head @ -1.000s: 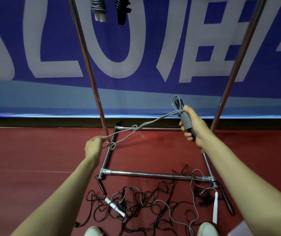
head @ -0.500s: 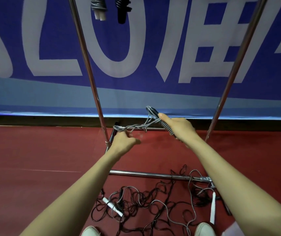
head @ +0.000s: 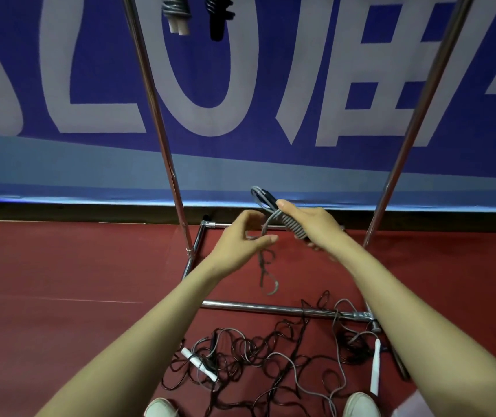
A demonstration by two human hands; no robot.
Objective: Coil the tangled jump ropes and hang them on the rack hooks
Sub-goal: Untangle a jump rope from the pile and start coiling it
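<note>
Grey rope coil (head: 294, 226) grasped in right hand (head: 316, 227), left hand (head: 240, 240) curved round its dangling tail (head: 266, 270), grip unclear, dark tangled ropes (head: 240, 353) draped over chrome rack bar (head: 240, 306) below.

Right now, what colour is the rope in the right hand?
Grey; the rope shows best in the head view.

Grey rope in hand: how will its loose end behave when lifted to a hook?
Likely floppy: the rope hangs limp and kinked below the left hand. Probably light, since the cord is thin. The wraps in the right hand look untied, so they may unwind if the grip eases.
</note>
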